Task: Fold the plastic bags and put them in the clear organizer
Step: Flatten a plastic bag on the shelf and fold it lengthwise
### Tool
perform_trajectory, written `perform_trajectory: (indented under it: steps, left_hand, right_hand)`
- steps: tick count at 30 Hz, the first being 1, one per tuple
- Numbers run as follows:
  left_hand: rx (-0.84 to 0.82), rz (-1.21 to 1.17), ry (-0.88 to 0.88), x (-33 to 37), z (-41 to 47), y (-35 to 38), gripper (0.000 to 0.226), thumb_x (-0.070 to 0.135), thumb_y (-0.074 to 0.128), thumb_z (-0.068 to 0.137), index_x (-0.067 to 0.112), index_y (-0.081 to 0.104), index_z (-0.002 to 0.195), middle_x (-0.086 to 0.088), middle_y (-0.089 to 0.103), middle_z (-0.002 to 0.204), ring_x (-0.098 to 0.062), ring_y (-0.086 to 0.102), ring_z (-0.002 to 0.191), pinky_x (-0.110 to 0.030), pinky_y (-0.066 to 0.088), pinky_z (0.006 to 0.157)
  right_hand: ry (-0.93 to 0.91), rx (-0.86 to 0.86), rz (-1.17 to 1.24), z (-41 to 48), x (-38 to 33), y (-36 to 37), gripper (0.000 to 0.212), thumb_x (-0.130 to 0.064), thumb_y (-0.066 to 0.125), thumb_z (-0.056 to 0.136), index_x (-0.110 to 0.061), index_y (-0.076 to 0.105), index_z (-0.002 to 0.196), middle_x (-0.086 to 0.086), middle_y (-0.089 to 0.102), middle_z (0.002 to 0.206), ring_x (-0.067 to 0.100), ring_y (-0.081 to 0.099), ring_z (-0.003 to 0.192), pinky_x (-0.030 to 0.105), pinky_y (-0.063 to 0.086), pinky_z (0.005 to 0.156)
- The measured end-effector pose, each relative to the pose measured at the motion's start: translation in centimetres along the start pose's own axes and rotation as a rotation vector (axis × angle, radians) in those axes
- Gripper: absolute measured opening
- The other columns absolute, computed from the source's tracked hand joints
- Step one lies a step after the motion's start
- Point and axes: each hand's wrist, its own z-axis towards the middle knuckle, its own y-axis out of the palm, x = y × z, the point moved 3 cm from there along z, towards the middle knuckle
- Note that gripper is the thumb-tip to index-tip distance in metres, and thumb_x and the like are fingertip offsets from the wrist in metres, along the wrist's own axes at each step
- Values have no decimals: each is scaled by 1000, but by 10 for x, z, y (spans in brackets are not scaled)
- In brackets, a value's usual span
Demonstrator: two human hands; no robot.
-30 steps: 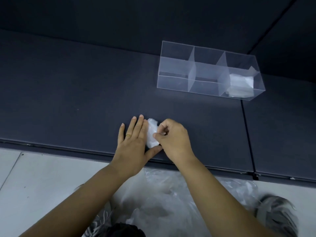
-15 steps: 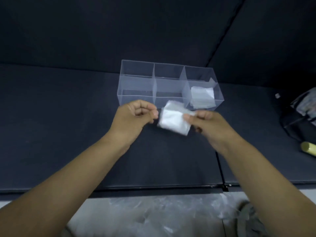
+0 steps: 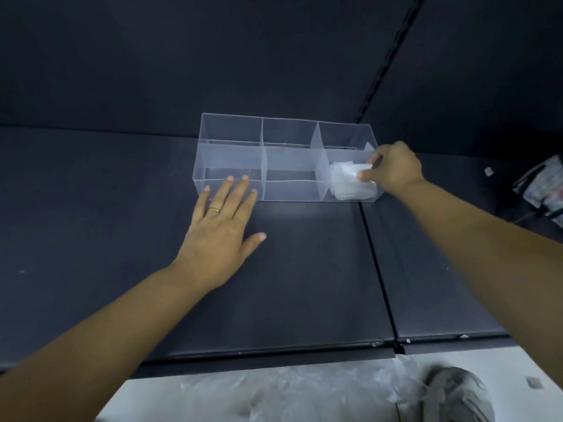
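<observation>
Crumpled clear plastic, the loose plastic bags (image 3: pixel 304 391), is seen nearest of all, well in front of the clear organizer (image 3: pixel 289 191), on a pale floor. Beside that heap a blurred grey object (image 3: pixel 454 394) is seen; what it is cannot be told.

Between the heap and the organizer a dark padded surface (image 3: pixel 304 284) is spread, and the organizer is stood on it. A seam (image 3: pixel 377 269) is run through the surface from below the organizer's right end towards the near edge.

The left hand (image 3: pixel 222 236) is laid flat on the surface just in front of the organizer, fingers straight and spread, nothing held. Its fingertips are placed against the front wall of the left compartment. A gold ring (image 3: pixel 214 209) is worn on it.

The organizer is divided into three compartments. The left and middle ones are seen bare. A folded plastic bag (image 3: pixel 347 181) is held inside the right compartment, pinched between thumb and curled fingers of the right hand (image 3: pixel 393 170), which is reached in over the organizer's right end. Whether more folded plastic lies beneath cannot be told.

Well to the right of the organizer, a patterned item (image 3: pixel 545 190) is cut off by the frame edge.
</observation>
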Motion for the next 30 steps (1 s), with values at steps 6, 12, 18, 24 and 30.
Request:
perform_trajectory:
  steps: [6, 12, 18, 24, 30]
  left_hand:
    - [-47, -77, 6, 13, -70, 20, 80, 66, 13, 90, 14, 30, 149, -2, 19, 158, -19, 8, 147, -43, 3, 119]
    - [-112, -81, -79, -6, -141, 35, 83, 66, 3, 91, 12, 30, 149, -6, 25, 157, -24, 18, 146, -50, 14, 118]
    - [-81, -12, -49, -18, -159, 41, 73, 60, 14, 94, 14, 22, 151, -4, 19, 159, -22, 12, 147, -47, 9, 119]
    - [-88, -30, -49, -20, -159, 44, 75, 63, 9, 94, 17, 14, 153, -3, 12, 161, -20, 5, 148, -45, 0, 120]
    - [-123, -311, -95, -25, -154, 34, 81, 70, 4, 86, 24, 18, 152, 7, 5, 161, -7, -7, 147, -33, -13, 118]
  right_hand:
    - [-40, 166, 189, -22, 1, -16, 42, -22, 81, 73, -8, 55, 104, 9, 43, 113, 20, 52, 92, 34, 47, 90]
    - [-181, 221, 504, -168, -19, 8, 19, -30, 68, 85, -17, 56, 89, 2, 55, 89, 7, 51, 76, 21, 46, 73]
    - [-184, -269, 419, -349, -31, 109, 32, -58, 57, 81, -29, 62, 93, -14, 59, 90, 0, 53, 81, 18, 44, 75]
    - [-261, -431, -3, -375, -38, 156, 35, -48, 63, 84, -19, 65, 105, -5, 56, 119, 15, 47, 113, 26, 33, 96]
    - [-204, -408, 657, -337, -75, 82, 36, -36, 69, 84, -19, 49, 59, -14, 44, 56, -1, 40, 53, 11, 33, 52]
